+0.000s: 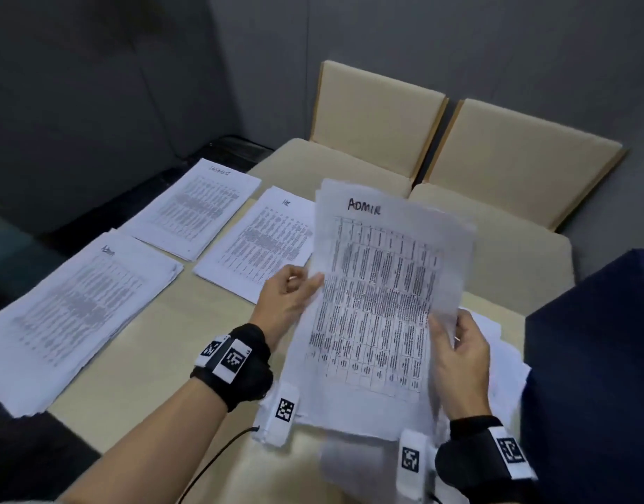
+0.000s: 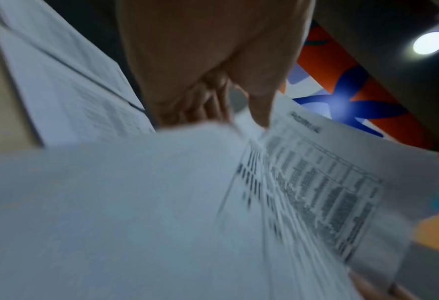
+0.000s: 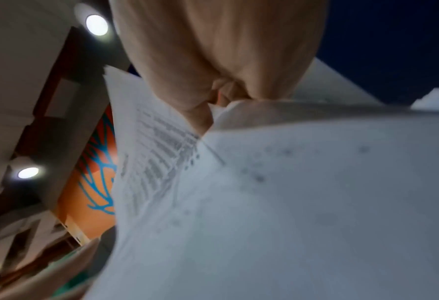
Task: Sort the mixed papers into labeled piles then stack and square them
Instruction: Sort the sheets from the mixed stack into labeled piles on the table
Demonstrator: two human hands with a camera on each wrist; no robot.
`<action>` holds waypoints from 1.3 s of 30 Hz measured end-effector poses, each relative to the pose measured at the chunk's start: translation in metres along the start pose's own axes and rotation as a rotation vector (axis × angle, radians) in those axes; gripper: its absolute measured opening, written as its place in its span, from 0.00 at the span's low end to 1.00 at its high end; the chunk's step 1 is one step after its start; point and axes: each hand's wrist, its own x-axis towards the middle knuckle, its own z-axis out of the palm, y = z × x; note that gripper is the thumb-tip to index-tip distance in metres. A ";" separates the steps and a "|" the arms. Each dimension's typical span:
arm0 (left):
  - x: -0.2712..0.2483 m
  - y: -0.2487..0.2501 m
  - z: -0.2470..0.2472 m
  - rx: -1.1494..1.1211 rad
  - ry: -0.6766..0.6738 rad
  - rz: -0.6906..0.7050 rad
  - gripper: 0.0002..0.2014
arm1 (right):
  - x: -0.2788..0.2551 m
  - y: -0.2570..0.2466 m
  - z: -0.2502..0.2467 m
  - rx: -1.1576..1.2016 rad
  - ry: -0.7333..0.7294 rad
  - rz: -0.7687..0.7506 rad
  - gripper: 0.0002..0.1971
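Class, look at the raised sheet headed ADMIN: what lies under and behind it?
More loose white papers fan out beneath the ADMIN sheet, held by the left hand and right hand. Their headings are covered, so their labels cannot be read.

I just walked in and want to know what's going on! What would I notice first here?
First, the big white printed sheet with ADMIN handwritten on top, held up in the middle by the left hand and the right hand. Next, three white paper piles lie on the beige table to the left; the nearest pile also says Admin.
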 end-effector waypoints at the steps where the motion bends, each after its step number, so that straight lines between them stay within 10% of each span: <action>1: -0.003 -0.002 -0.014 0.077 -0.045 -0.097 0.22 | 0.000 0.002 0.012 0.025 0.021 -0.002 0.06; 6: -0.016 -0.053 -0.080 0.350 -0.155 -0.276 0.29 | -0.015 0.013 0.076 0.129 -0.160 0.203 0.28; 13: -0.025 -0.056 -0.179 0.422 0.030 -0.219 0.12 | -0.030 0.069 0.141 -0.112 -0.265 0.416 0.05; 28: -0.020 -0.057 -0.490 0.963 0.276 -0.464 0.05 | -0.069 0.075 0.183 -0.422 -0.213 0.511 0.09; 34: -0.001 -0.064 -0.498 1.399 0.361 -0.626 0.23 | -0.066 0.060 0.192 -0.397 -0.192 0.460 0.07; 39: 0.028 -0.048 -0.433 1.407 0.494 -0.350 0.20 | -0.055 0.052 0.176 -0.295 -0.133 0.460 0.03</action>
